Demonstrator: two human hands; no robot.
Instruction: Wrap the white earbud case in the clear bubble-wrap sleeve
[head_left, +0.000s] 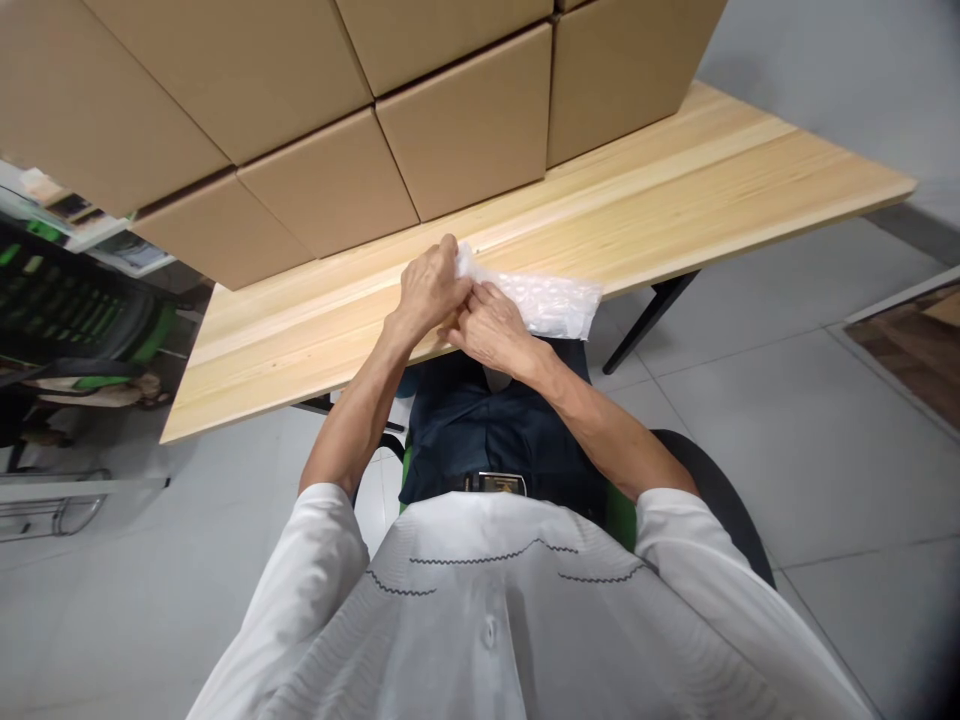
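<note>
A piece of clear bubble wrap runs from between my hands out to the right, over the front edge of the table. My left hand is closed on its bunched left end, just above the wooden surface. Beside it, my right hand has its fingers bent against the wrap, their tips close to the left thumb. Whether something lies inside the wrap is hidden by my fingers and its folds.
Stacked brown cardboard boxes line the back of the wooden table. A black table leg stands at the right. I sit on a chair. Dark and green items appear at the left.
</note>
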